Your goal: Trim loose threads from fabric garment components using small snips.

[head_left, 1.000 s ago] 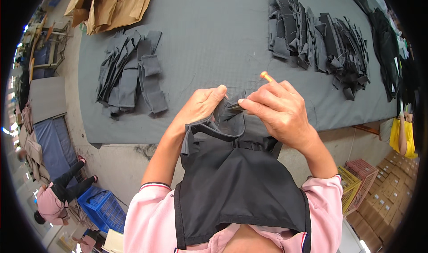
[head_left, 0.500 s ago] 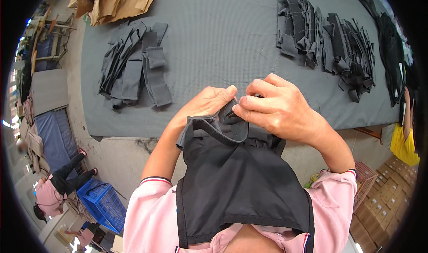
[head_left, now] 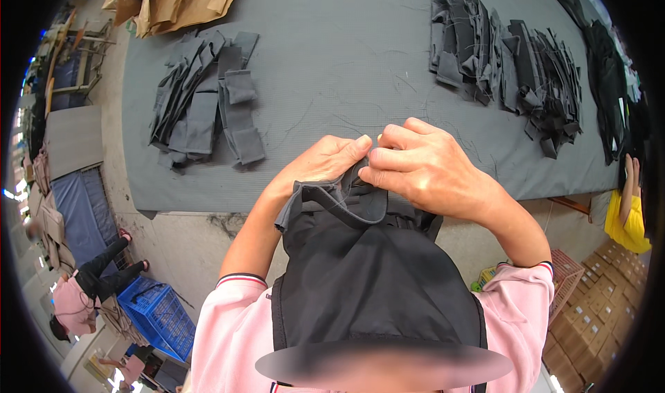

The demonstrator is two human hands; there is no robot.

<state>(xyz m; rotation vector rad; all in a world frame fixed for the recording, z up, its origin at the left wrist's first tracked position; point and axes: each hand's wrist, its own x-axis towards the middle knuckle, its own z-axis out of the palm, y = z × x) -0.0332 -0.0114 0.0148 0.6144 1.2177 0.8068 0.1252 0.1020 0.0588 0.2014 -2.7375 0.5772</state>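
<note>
Between my hands, just off the table's near edge, hangs a dark grey fabric strip (head_left: 350,211), folded into a loop with loose threads on it. My left hand (head_left: 323,159) pinches the strip, thumb pressed on its upper end. Close beside it, my right hand (head_left: 419,163) has its fingers curled and pinched at the same end of the strip. Whether it also holds a thread or small tool is hidden by the fingers. Below the strip is the black apron (head_left: 381,282) I wear.
A pile of dark grey fabric strips (head_left: 204,105) lies on the grey-covered table (head_left: 332,54) at left, another bunch (head_left: 506,67) at far right. Brown paper (head_left: 176,5) sits far left. Black cloth (head_left: 603,81) lines the right edge. A blue crate (head_left: 158,317) stands on the floor.
My hands stay close together on the strip, with only a slight shift of the right fingers. The view has moved a little. At right, the yellow-clad person's arms have shifted slightly.
</note>
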